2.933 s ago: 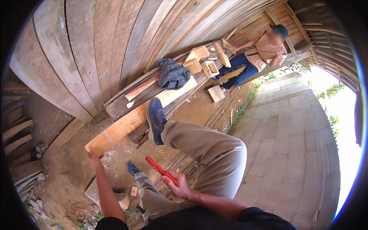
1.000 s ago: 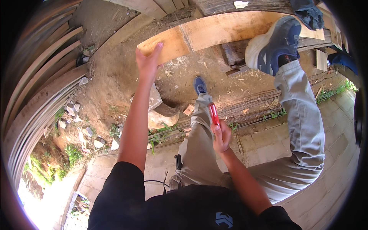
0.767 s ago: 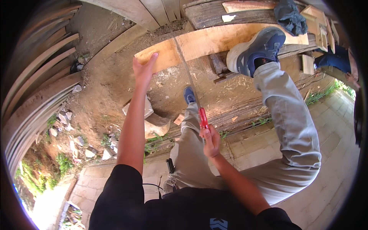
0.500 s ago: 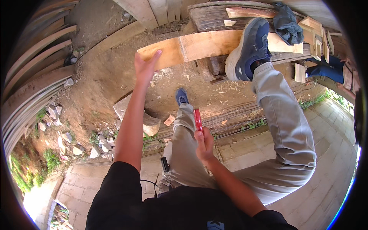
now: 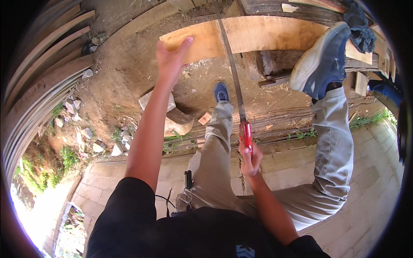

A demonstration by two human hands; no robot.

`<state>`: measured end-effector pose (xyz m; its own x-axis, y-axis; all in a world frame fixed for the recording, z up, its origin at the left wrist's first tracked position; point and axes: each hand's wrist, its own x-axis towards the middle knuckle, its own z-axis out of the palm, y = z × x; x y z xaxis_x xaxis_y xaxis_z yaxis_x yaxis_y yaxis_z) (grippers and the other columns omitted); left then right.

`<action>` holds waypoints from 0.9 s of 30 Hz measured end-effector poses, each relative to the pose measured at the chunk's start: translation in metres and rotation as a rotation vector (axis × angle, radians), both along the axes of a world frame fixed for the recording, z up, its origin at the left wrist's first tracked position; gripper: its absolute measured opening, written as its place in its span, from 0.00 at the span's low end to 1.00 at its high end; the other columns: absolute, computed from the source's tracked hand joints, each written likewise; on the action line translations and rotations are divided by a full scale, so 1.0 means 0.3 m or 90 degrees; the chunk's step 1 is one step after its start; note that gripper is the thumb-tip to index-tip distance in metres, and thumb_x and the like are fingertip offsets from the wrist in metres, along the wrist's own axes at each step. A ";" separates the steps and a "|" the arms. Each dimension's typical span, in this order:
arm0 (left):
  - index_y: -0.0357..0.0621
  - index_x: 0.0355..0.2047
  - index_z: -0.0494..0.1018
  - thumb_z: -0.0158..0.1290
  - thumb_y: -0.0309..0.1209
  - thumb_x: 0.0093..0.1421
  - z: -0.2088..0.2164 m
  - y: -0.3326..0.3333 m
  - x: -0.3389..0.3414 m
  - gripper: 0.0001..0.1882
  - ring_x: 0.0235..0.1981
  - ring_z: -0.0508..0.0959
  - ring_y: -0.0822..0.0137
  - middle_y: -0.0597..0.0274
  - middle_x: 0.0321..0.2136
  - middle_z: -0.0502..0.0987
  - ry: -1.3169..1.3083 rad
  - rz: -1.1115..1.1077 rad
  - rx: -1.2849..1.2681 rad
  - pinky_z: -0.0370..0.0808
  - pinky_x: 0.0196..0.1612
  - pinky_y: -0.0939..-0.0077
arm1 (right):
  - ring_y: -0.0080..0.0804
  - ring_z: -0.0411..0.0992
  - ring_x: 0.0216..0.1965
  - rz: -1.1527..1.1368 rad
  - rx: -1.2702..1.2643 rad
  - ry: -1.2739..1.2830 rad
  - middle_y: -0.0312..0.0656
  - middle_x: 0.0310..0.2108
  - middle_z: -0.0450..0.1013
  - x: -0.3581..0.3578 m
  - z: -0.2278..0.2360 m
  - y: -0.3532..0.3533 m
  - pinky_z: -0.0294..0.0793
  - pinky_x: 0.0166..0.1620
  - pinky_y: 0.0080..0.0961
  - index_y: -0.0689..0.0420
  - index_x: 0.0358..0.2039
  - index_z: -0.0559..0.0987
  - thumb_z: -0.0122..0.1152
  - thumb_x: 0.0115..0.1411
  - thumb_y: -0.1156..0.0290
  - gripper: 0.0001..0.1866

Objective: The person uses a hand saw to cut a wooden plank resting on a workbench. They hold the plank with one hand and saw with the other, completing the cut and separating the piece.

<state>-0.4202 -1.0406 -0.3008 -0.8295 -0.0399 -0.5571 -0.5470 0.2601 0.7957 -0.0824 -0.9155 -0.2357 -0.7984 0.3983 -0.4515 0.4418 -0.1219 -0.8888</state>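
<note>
Right grip (image 5: 251, 160) clasps the red handle (image 5: 247, 134), left grip (image 5: 170, 60) the plank (image 5: 271, 34); the long blade (image 5: 232, 62) shows again.

Glossy handle (image 5: 247, 136), matt wooden board (image 5: 271, 35)

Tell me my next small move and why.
Probably one steady stroke of the red-handled saw in your right hand: it lies across the board, your left hand grips the board's left end, and your raised shoe seems to brace it.
</note>
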 end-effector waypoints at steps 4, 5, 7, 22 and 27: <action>0.42 0.50 0.65 0.67 0.43 0.56 -0.013 0.003 0.005 0.30 0.33 0.81 0.70 0.59 0.39 0.79 0.014 -0.008 -0.030 0.77 0.25 0.76 | 0.24 0.66 0.22 0.001 0.018 0.004 0.39 0.22 0.68 0.025 -0.016 -0.012 0.64 0.26 0.23 0.62 0.33 0.75 0.53 0.68 0.58 0.18; 0.43 0.51 0.66 0.67 0.43 0.56 -0.006 0.011 -0.001 0.29 0.34 0.80 0.70 0.59 0.40 0.79 0.011 -0.010 -0.040 0.77 0.27 0.75 | 0.25 0.66 0.22 0.006 0.019 -0.003 0.40 0.22 0.68 0.007 0.004 -0.005 0.64 0.26 0.24 0.63 0.33 0.75 0.54 0.67 0.59 0.17; 0.43 0.51 0.66 0.66 0.44 0.57 0.001 0.045 -0.003 0.29 0.36 0.80 0.70 0.60 0.41 0.78 -0.001 -0.008 -0.052 0.77 0.29 0.74 | 0.27 0.67 0.22 0.002 0.024 -0.019 0.42 0.22 0.69 -0.037 0.045 0.015 0.65 0.26 0.25 0.63 0.32 0.74 0.55 0.66 0.60 0.17; 0.45 0.52 0.65 0.65 0.45 0.58 0.013 0.056 -0.005 0.30 0.36 0.79 0.70 0.61 0.40 0.77 0.010 -0.007 -0.067 0.76 0.26 0.75 | 0.39 0.69 0.27 0.002 0.049 0.057 0.48 0.25 0.70 -0.043 0.024 -0.028 0.68 0.32 0.31 0.66 0.34 0.77 0.55 0.62 0.72 0.08; 0.44 0.51 0.65 0.66 0.45 0.57 0.010 0.077 -0.015 0.30 0.32 0.80 0.71 0.62 0.39 0.78 0.038 -0.002 -0.059 0.74 0.21 0.79 | 0.29 0.65 0.25 -0.005 -0.102 -0.081 0.45 0.24 0.67 -0.397 0.026 0.126 0.65 0.28 0.28 0.65 0.36 0.77 0.56 0.63 0.71 0.09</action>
